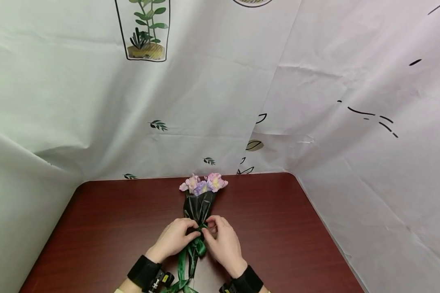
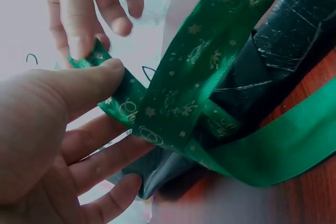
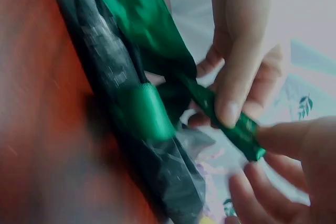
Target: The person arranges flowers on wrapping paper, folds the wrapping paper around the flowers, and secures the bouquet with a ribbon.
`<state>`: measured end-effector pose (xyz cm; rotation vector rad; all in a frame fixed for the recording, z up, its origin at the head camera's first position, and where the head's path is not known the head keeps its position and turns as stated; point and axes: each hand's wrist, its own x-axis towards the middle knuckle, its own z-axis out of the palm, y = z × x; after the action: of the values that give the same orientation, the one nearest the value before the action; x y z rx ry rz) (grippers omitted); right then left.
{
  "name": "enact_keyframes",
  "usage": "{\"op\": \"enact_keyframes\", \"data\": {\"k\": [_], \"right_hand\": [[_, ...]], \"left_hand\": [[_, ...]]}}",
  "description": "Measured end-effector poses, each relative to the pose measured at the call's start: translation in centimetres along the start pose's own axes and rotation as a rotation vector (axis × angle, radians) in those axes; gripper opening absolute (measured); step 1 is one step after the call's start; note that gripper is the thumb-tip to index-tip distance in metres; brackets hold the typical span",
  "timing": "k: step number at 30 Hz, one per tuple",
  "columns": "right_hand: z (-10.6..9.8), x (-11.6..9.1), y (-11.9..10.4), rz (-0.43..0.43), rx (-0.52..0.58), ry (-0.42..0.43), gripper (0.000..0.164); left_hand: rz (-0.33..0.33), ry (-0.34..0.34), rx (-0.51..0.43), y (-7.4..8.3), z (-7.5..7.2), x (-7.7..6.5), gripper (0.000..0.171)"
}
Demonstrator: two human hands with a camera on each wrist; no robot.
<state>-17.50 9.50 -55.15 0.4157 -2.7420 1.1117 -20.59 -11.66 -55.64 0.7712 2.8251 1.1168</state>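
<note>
A small bouquet of pink and lilac flowers lies on the table, its stems wrapped in black paper. Green ribbon with gold print loops around the wrap, and its tails trail toward the near edge. My left hand pinches a short length of ribbon between thumb and index finger, the other fingers spread under it. From the other side, my right hand pinches that ribbon's tip between thumb and fingers. Both hands are close together over the narrow middle of the bouquet.
The bouquet rests on a dark red wooden table. Pale cloth printed with plants hangs behind the table and along its sides. Each wrist wears a black band with a small camera.
</note>
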Motion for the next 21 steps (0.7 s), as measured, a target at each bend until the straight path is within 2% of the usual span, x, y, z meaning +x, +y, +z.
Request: {"op": "enact_keyframes", "data": {"k": [2, 4, 9, 12, 17, 21], "right_hand": [[0.0, -0.7, -0.2, 0.027, -0.017, 0.009, 0.015], [0.1, -1.4, -0.3, 0.037, -0.040, -0.017, 0.020], [0.9, -2.4, -0.8, 0.042, -0.073, -0.179, 0.032], [1.8, -2.6, -1.2, 0.052, -0.111, -0.254, 0.032], [2.8, -3.0, -1.5, 0.018, -0.152, -0.257, 0.020], [2.2, -3.0, -1.3, 0.047, -0.063, -0.243, 0.011]], "left_hand": [[-0.004, 0.012, -0.002, 0.0, 0.1, 0.0, 0.006], [-0.011, 0.024, -0.017, -0.1, 0.1, -0.1, 0.007], [-0.037, 0.023, -0.056, 0.1, -0.2, -0.2, 0.004], [-0.043, 0.008, -0.063, 0.2, -0.2, -0.2, 0.005], [-0.049, -0.006, -0.072, 0.2, -0.1, -0.3, 0.004], [-0.059, -0.009, -0.050, 0.2, 0.1, -0.3, 0.004]]}}
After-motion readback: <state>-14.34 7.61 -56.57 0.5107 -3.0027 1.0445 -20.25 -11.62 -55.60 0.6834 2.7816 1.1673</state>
